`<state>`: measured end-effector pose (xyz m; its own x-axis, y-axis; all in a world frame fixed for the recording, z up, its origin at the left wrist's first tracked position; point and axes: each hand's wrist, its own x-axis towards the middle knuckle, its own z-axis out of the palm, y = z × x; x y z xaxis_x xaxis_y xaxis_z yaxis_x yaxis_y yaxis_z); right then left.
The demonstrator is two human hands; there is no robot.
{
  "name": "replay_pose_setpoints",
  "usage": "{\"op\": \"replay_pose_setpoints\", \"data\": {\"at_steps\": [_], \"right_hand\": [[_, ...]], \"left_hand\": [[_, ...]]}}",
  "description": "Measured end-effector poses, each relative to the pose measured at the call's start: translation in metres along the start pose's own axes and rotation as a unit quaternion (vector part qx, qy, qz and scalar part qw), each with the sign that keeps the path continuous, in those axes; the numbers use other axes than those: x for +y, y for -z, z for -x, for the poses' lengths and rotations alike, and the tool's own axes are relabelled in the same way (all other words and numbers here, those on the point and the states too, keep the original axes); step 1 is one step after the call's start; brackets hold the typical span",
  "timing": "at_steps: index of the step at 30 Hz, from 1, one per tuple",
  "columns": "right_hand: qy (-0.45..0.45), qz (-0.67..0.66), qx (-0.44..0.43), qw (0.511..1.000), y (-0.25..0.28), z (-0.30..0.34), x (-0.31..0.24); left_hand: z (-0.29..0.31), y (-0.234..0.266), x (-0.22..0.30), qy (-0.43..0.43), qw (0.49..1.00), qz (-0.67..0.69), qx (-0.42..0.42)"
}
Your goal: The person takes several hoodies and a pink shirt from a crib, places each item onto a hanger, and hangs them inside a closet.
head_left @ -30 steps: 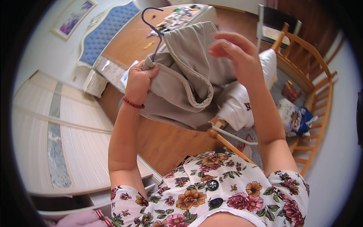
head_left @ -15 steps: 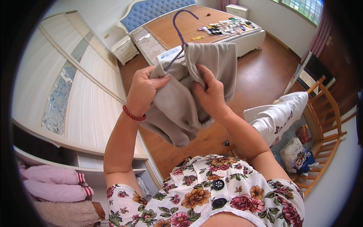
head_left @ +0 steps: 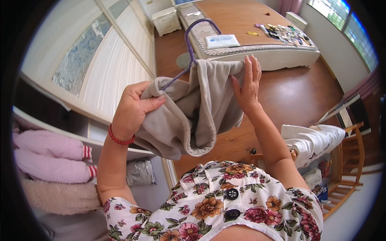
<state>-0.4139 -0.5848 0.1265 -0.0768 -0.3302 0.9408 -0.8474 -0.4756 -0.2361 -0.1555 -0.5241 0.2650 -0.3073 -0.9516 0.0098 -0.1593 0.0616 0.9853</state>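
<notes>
A taupe garment (head_left: 219, 92) hangs in front of me on a purple hanger (head_left: 189, 40), whose hook stands up above the cloth. Its hemmed opening gapes toward me; I cannot tell what kind of garment it is. My left hand (head_left: 134, 106), with a red bead bracelet (head_left: 120, 136) at the wrist, pinches the left part of the edge next to the hanger's arm. Against the upper right corner rests my right hand (head_left: 247, 84), its fingers stretched out and touching the cloth. Most of the hanger's lower part is hidden inside the garment.
At left is a wardrobe with sliding doors (head_left: 120, 56); below, pink sleeves (head_left: 52, 164) and a fluffy beige garment (head_left: 60, 197). Ahead stands a bed (head_left: 273, 58) with small items on it. At right, white clothing (head_left: 313, 140) hangs over a wooden chair (head_left: 354, 160).
My view has turned left and down. The right hand has moved from gripping the front edge to the garment's upper right corner, its fingers straightened. The garment's opening gapes wider.
</notes>
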Motion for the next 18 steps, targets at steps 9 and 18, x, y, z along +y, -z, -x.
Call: {"op": "replay_pose_setpoints", "data": {"at_steps": [9, 18], "right_hand": [[0.114, -0.063, -0.084, 0.988, -0.016, 0.018, -0.008], [0.33, -0.075, -0.261, 0.904, 0.022, 0.032, -0.083]], "left_hand": [[0.061, 0.09, -0.013, -0.106, 0.969, -0.219, 0.052], [0.123, 0.159, -0.101, -0.124, 0.973, -0.188, -0.044]]}}
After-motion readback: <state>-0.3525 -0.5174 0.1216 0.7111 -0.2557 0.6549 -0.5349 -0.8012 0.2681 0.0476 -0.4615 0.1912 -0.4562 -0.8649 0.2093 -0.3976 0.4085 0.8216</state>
